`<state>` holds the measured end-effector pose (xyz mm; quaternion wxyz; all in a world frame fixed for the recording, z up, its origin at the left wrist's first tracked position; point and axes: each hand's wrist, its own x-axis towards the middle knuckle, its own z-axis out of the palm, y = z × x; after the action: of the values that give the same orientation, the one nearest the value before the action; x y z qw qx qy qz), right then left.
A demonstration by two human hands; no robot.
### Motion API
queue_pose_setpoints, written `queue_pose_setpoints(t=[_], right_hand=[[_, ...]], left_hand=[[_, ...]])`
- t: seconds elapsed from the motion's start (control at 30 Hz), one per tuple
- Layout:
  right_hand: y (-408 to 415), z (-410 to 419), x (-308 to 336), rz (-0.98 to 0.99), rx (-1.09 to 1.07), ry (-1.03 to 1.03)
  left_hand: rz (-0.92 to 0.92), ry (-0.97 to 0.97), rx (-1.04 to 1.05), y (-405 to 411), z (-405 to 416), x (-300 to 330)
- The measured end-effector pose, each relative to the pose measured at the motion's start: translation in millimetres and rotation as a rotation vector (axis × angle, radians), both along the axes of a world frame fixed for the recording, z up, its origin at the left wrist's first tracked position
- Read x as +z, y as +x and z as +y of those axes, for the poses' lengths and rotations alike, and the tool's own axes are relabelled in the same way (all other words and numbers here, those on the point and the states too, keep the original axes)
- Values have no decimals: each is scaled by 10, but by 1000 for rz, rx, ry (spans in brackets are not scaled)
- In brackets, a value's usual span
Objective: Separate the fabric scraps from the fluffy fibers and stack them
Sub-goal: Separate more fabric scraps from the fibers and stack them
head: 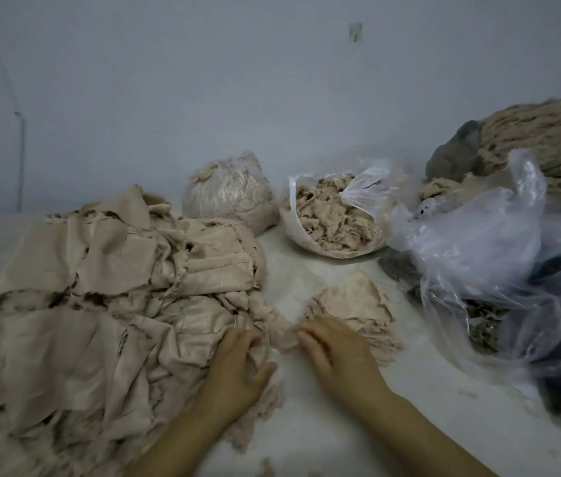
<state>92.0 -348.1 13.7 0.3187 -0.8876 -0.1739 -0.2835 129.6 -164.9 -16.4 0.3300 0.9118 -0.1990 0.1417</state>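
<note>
Now pinching fluffy fibers (281, 333) between left hand (238, 370) and right hand (337, 352), beside near-left fabric scraps (100, 304); risking dragging fluff onto right-side stack (351, 301).

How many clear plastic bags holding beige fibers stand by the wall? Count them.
2: a tied bag behind the scrap pile and an open bag right of it. The crumpled plastic at right may hide more.
</note>
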Motion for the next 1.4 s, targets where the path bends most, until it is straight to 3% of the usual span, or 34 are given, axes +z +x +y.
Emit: queue_pose_setpoints(t=[0.1,0.2,0.37,0.47,0.6,0.67,0.77,0.83,1.03,1.13,1.2,1.27,1.33,1.4], right_hand=[[-73,99,-144,302,117,-26],[-43,238,-162,526,-15,-68],[-20,474,-112,633,-89,-157],[-99,265,19,770,-24,-181],[-228,-50,245,957,27,-412],[-219,14,282,849,8,-407],[-173,406,151,580,110,-205],[-128,600,2,562,126,-207],[-21,191,-29,624,-212,-351],[-87,368,24,580,-7,-148],[-122,555,-29,590,111,-155],[-148,606,-68,565,147,-288],[-155,491,-30,601,141,-364],[-150,304,65,739,86,-454]], left_hand=[[12,-181,22,-12,48,86],[132,-252,17,-31,212,154],[75,152,-278,-91,487,64],[125,356,-321,-104,617,-29],[323,171,-308,-111,666,17],[439,50,-352,-130,635,36],[529,-110,-401,-207,549,4],[569,-187,-374,-244,550,-30],[562,-153,-366,-232,764,-71],[577,-159,-426,-254,696,-28],[456,-11,-416,-286,647,39],[283,287,-400,-303,641,55],[257,531,-362,-307,674,12],[264,609,-344,-330,676,-23]])
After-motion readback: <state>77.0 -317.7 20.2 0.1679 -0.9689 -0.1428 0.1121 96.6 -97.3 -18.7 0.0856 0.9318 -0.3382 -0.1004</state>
